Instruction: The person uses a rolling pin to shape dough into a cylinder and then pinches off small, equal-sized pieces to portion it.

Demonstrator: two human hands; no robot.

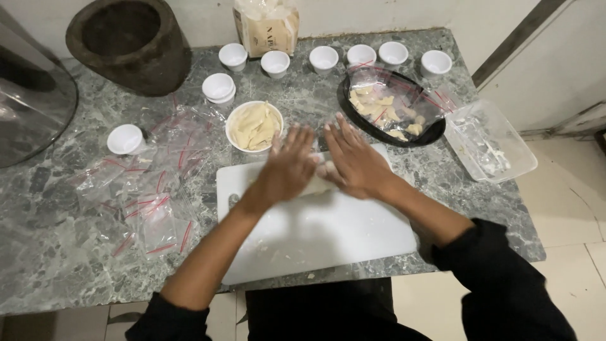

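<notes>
While both palms press flat, fingers spread, left hand (287, 167) and right hand (353, 165) roll dough (320, 180) on the board (328, 233), mid-frame; rolling step, probably; next calls for even pressure.

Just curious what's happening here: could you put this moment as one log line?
left hand: flat, fingers spread, over white plastic cutting board | right hand: flat, beside it | pale dough piece: between them | white bowl of pale slices: behind

Tan paper bag (266, 26) at table's back edge; clear zip bags (151, 196) left.
</notes>
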